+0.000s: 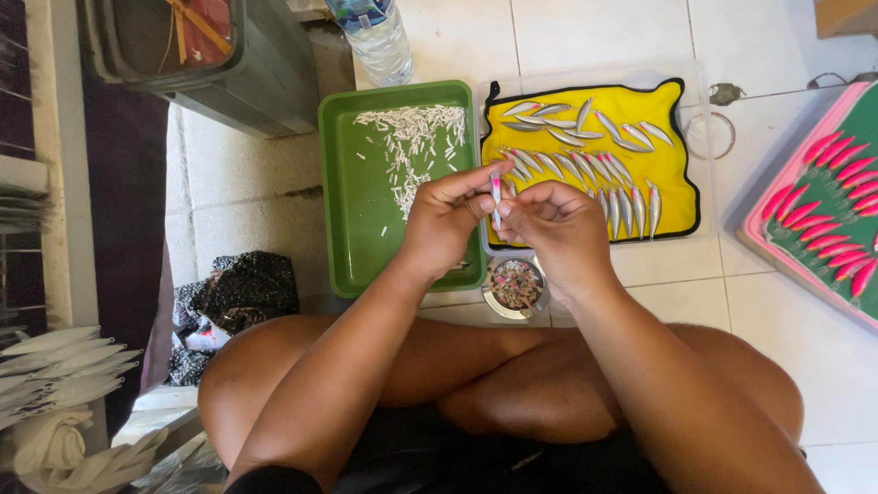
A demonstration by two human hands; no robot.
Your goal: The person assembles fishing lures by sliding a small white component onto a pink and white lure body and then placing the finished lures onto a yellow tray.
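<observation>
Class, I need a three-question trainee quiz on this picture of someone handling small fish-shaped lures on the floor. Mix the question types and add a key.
1. True or false: both hands, left hand and right hand, hold one lure.
2. What colour is the cloth under the silver lures? A red, B yellow, C blue.
3. Fill in: the small white pieces lie in a ___ tray.

Key: 1 true; 2 B; 3 green.

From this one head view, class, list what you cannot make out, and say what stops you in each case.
- Small pink and silver fish-shaped lure: both hands, left hand and right hand, cover most of it.
- Small round dish: its contents are too small to identify.
- Pink-edged board: cut off by the right edge.
- Water bottle: its top is cut off by the top edge.
- White bits in the green tray: too small to identify.
</observation>
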